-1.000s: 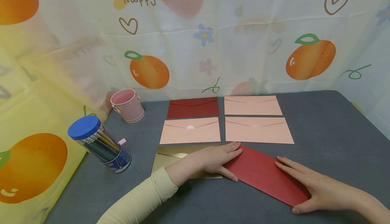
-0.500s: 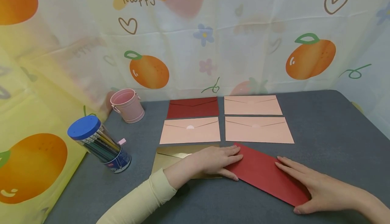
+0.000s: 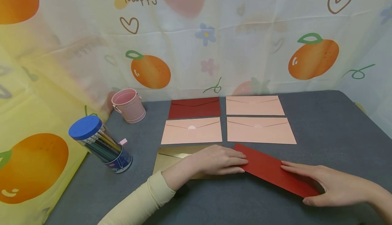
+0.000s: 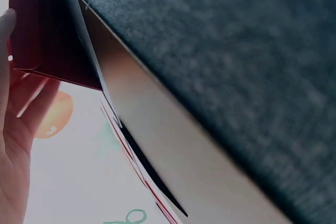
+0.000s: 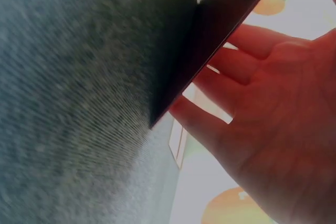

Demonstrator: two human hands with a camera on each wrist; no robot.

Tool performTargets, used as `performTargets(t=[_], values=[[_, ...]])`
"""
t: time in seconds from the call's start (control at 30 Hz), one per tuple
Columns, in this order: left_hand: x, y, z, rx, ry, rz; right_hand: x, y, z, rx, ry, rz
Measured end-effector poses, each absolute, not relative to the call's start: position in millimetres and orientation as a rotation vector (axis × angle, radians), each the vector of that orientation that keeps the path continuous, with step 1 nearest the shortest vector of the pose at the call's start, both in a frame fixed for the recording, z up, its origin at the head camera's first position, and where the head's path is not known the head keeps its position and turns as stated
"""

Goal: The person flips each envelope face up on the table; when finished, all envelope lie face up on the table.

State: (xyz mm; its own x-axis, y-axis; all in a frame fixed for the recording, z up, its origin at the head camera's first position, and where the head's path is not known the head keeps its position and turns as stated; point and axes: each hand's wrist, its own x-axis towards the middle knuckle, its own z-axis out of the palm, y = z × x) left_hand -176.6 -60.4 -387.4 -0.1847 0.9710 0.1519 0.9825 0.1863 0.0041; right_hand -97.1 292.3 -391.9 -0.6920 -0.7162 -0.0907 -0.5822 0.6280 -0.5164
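A red envelope lies aslant between both hands, tilted with its near edge raised off the table in the wrist views. My left hand holds its left end; the fingers lie over the top, and the thumb is hidden in the head view. At the right end my right hand grips it, fingers at the far edge and thumb at the near corner. In the right wrist view those fingers reach behind the envelope. Under the left forearm a gold envelope is partly covered.
Behind the hands lie a dark red envelope, a pink envelope with a white seal and two more pink envelopes, one the nearer pink envelope. At left stand a pink bucket and a blue-lidded pencil tub. Fruit-print cloth hangs behind.
The red envelope has tilted, its near edge rising and its right end shifting right and away. The right hand moves with it. The left thumb has gone from sight and its fingers lie further right.
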Motion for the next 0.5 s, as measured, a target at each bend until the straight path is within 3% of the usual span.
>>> performTargets(t=[0.5], values=[[-183.0, -52.1, -381.9, -1.676, -1.822, -0.395, -102.0, 301.4, -371.7, -1.169, 2.666, -0.972]])
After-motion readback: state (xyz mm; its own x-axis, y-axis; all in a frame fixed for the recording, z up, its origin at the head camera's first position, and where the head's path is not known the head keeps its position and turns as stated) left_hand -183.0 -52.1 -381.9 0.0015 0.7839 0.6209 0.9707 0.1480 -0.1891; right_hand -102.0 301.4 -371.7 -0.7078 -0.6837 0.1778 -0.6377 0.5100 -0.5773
